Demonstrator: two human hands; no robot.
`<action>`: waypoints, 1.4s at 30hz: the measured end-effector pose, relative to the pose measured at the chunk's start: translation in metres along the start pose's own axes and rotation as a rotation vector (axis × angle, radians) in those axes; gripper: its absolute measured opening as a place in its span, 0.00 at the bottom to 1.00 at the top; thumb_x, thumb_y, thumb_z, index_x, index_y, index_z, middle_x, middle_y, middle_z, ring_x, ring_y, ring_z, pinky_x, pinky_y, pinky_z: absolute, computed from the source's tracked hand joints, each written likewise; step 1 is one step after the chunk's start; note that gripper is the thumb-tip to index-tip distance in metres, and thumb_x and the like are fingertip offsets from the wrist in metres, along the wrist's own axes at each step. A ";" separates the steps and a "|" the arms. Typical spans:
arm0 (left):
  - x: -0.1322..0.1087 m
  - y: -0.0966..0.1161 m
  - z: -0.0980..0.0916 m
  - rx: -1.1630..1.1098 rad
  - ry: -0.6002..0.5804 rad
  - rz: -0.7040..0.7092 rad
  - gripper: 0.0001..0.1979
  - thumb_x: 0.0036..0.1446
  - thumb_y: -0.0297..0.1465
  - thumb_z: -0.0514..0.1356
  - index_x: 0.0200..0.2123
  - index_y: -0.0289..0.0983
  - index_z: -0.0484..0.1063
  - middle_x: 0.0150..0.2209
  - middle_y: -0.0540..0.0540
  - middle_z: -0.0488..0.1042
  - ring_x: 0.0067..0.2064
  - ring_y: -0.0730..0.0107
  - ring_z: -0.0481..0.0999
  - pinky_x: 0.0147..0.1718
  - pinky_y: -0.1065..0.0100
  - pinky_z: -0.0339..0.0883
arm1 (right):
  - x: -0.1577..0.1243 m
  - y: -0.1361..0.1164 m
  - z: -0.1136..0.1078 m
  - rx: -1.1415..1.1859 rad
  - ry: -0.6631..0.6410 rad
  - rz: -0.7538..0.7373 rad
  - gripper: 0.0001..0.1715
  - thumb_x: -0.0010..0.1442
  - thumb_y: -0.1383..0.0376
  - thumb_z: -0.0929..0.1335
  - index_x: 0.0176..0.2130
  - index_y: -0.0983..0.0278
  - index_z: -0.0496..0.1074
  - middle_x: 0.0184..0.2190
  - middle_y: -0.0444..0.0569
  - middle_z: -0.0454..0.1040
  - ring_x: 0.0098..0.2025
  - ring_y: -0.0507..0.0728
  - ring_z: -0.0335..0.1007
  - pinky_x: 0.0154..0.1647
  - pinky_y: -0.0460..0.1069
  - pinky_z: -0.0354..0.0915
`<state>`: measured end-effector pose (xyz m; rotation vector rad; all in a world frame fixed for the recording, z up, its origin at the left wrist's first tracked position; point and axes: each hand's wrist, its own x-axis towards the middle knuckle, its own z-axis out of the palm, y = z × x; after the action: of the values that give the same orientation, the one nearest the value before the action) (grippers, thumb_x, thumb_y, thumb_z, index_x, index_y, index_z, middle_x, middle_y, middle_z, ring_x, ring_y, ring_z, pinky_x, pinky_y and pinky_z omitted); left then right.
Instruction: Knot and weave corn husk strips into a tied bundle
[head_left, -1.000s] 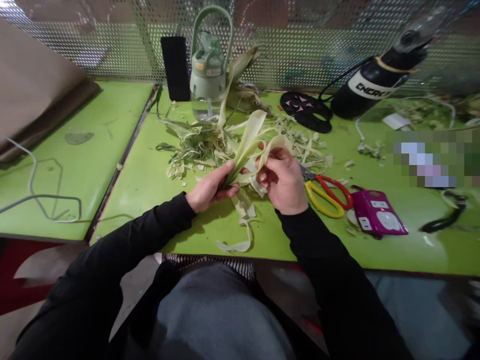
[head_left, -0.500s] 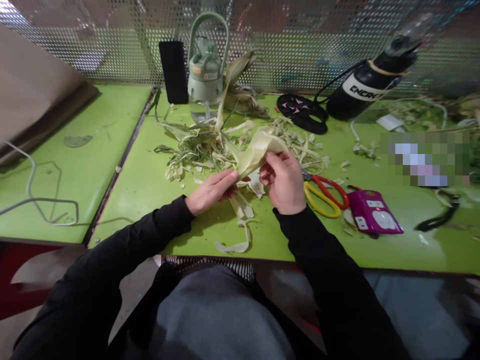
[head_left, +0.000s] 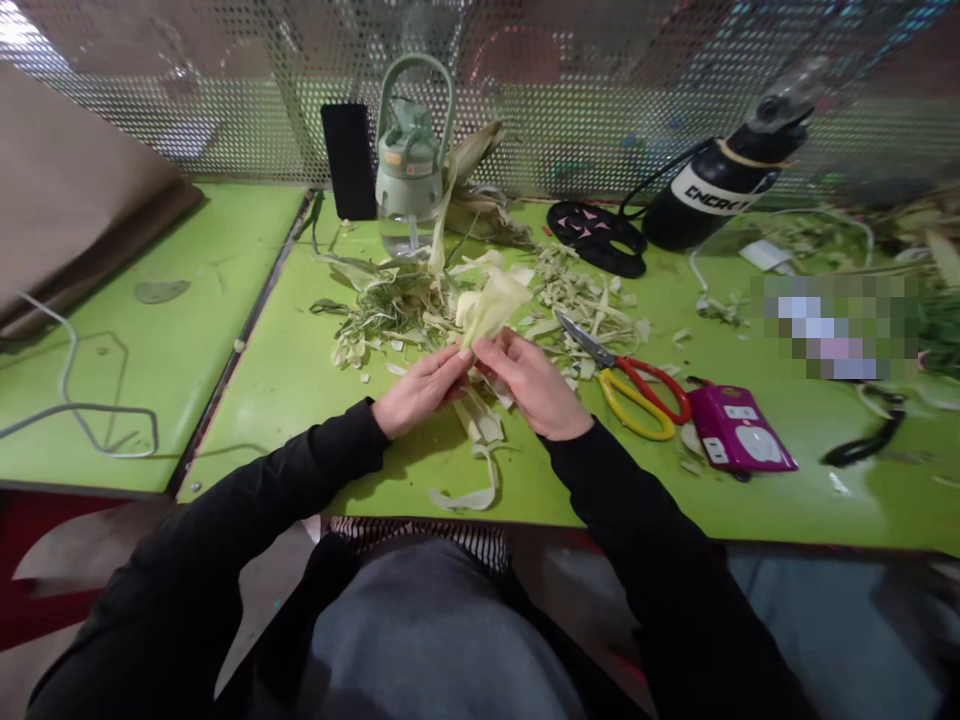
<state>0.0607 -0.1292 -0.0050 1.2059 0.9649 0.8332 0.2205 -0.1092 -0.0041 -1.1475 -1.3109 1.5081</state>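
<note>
My left hand (head_left: 420,388) and my right hand (head_left: 531,382) meet over the green table (head_left: 300,360), both pinching the base of a folded pale corn husk (head_left: 489,302) that stands up between them. Behind the husk lies a pile of husk strips and green trimmings (head_left: 397,300). Loose husk strips (head_left: 474,440) lie on the table just under my hands. Red and yellow scissors (head_left: 637,385) lie to the right of my right hand, blades pointing away.
A pale green water jug (head_left: 409,160) and a black phone (head_left: 349,160) stand at the back by the perforated metal screen. A black bottle (head_left: 712,185) leans at the back right. A magenta device (head_left: 739,440) lies right of the scissors. A grey cable (head_left: 82,400) loops on the left table.
The long husk leaves that fanned upward have been folded down into a compact bundle. My right hand has moved in and lower, next to the left hand.
</note>
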 end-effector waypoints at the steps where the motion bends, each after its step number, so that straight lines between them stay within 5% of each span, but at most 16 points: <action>1: 0.000 -0.001 0.000 0.057 -0.017 0.023 0.14 0.68 0.37 0.50 0.31 0.36 0.63 0.25 0.54 0.59 0.23 0.80 0.57 0.22 0.75 0.53 | -0.001 0.000 0.000 0.010 0.001 -0.009 0.17 0.52 0.52 0.75 0.37 0.60 0.74 0.34 0.44 0.76 0.36 0.54 0.71 0.41 0.51 0.69; 5: 0.002 -0.008 -0.001 0.332 -0.048 0.110 0.13 0.68 0.34 0.47 0.35 0.35 0.67 0.24 0.53 0.61 0.25 0.76 0.61 0.28 0.72 0.59 | -0.001 0.001 -0.001 0.085 0.037 -0.059 0.12 0.54 0.57 0.74 0.36 0.61 0.77 0.34 0.45 0.79 0.33 0.53 0.71 0.33 0.48 0.68; 14: 0.000 -0.013 0.002 0.647 -0.045 0.173 0.10 0.66 0.35 0.48 0.33 0.38 0.63 0.28 0.51 0.67 0.28 0.72 0.66 0.34 0.69 0.61 | -0.004 -0.010 0.007 0.264 0.102 -0.165 0.09 0.53 0.58 0.70 0.30 0.60 0.69 0.26 0.44 0.73 0.35 0.55 0.71 0.45 0.53 0.70; 20: -0.002 -0.009 0.001 0.524 -0.173 0.108 0.11 0.66 0.35 0.49 0.32 0.38 0.63 0.29 0.50 0.70 0.30 0.73 0.68 0.35 0.69 0.63 | -0.006 -0.014 0.005 0.408 0.090 -0.269 0.10 0.54 0.61 0.69 0.36 0.57 0.63 0.23 0.38 0.59 0.28 0.52 0.63 0.42 0.52 0.71; 25: 0.002 0.016 0.008 0.201 -0.230 0.067 0.07 0.66 0.33 0.52 0.37 0.36 0.62 0.31 0.49 0.70 0.27 0.76 0.69 0.29 0.72 0.65 | -0.008 -0.006 0.007 0.217 -0.037 -0.147 0.15 0.58 0.52 0.67 0.42 0.55 0.63 0.34 0.42 0.72 0.22 0.51 0.62 0.21 0.48 0.63; 30: 0.009 0.030 0.017 0.070 -0.167 -0.017 0.10 0.68 0.32 0.51 0.33 0.35 0.63 0.22 0.57 0.56 0.21 0.82 0.54 0.19 0.77 0.49 | -0.002 -0.020 -0.014 0.164 0.082 -0.228 0.15 0.60 0.50 0.64 0.34 0.58 0.65 0.39 0.47 0.75 0.39 0.55 0.73 0.40 0.51 0.71; 33: 0.012 0.027 0.013 0.057 -0.111 -0.116 0.12 0.69 0.30 0.49 0.34 0.33 0.66 0.22 0.57 0.54 0.20 0.82 0.52 0.18 0.77 0.47 | -0.006 -0.033 -0.061 -0.155 0.217 -0.238 0.18 0.61 0.48 0.62 0.37 0.59 0.67 0.43 0.50 0.75 0.46 0.58 0.74 0.47 0.55 0.70; 36: 0.015 0.023 0.006 -0.042 -0.060 -0.166 0.12 0.69 0.32 0.48 0.35 0.34 0.66 0.23 0.57 0.52 0.20 0.82 0.49 0.17 0.77 0.44 | -0.025 -0.036 -0.116 -1.009 0.298 -0.020 0.16 0.58 0.51 0.64 0.40 0.59 0.68 0.41 0.54 0.76 0.43 0.64 0.75 0.47 0.61 0.69; 37: 0.016 0.023 0.003 -0.071 -0.051 -0.169 0.12 0.69 0.33 0.49 0.34 0.34 0.65 0.23 0.57 0.52 0.19 0.82 0.49 0.17 0.77 0.43 | -0.032 -0.035 -0.130 -1.105 0.295 0.039 0.14 0.54 0.55 0.67 0.37 0.61 0.69 0.39 0.57 0.76 0.41 0.68 0.74 0.46 0.66 0.68; 39: 0.018 0.021 0.000 -0.100 -0.046 -0.168 0.12 0.68 0.35 0.50 0.33 0.34 0.65 0.23 0.57 0.50 0.19 0.82 0.47 0.17 0.77 0.41 | -0.047 -0.029 -0.150 -1.314 0.242 0.153 0.11 0.52 0.59 0.66 0.36 0.62 0.71 0.38 0.61 0.76 0.40 0.72 0.74 0.44 0.67 0.68; 42: 0.023 0.019 -0.003 -0.117 -0.076 -0.180 0.17 0.67 0.39 0.48 0.33 0.35 0.67 0.23 0.56 0.48 0.19 0.82 0.44 0.17 0.76 0.38 | -0.061 -0.019 -0.155 -1.545 0.138 0.101 0.20 0.55 0.61 0.63 0.45 0.66 0.70 0.46 0.67 0.75 0.49 0.74 0.73 0.48 0.64 0.67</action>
<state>0.0662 -0.1043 0.0099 1.0270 0.9352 0.6866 0.3857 -0.1264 0.0146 -2.1306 -2.3624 0.1733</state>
